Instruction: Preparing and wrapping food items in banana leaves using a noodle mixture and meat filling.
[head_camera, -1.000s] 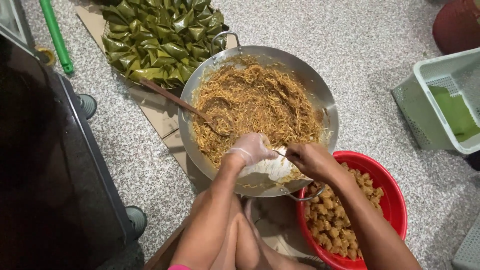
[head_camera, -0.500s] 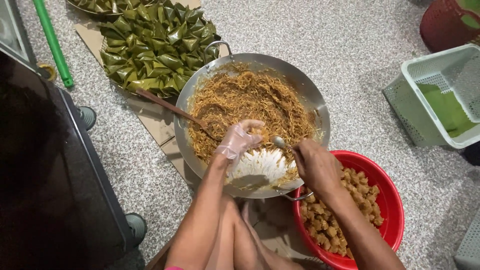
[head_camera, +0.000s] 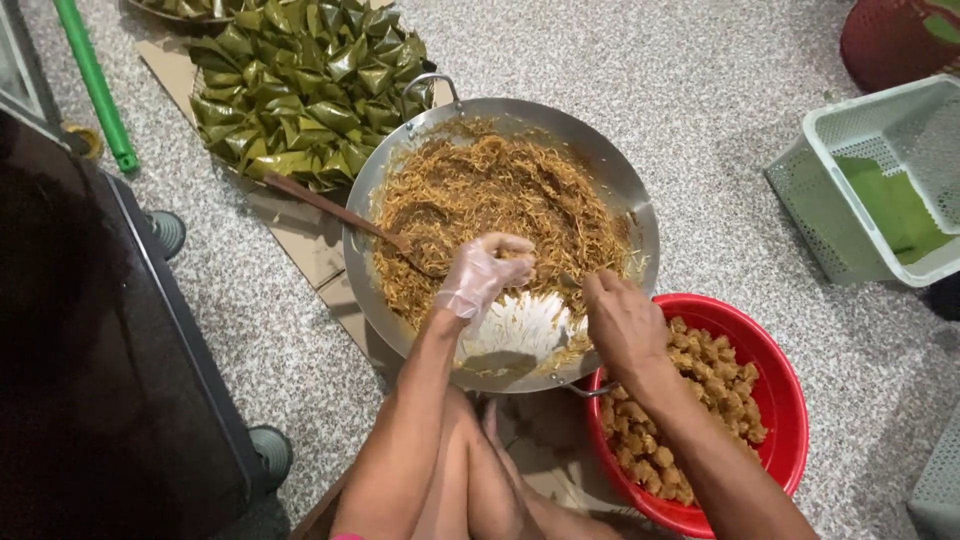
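**Both hands meet at the near edge of the noodles**

Our gloved left hand (head_camera: 480, 272) pinches a tuft of fried noodles (head_camera: 490, 205), fingers closed narrow. The noodle heap fills the wok (head_camera: 640, 215) toward 12 o'clock from it. Our bare right hand (head_camera: 622, 325), at 4 o'clock and equally near, grips a small utensil

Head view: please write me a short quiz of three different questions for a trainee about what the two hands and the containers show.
1. True or false: the left hand wears a thin clear glove.
2. Which container lies beside the right hand? A. red bowl of brown chunks B. a blue bucket C. a glass jar
3. Fill in: the wooden spoon rests in the metal ___ of shredded filling.

Key: 1 true. 2 A. 3 wok.
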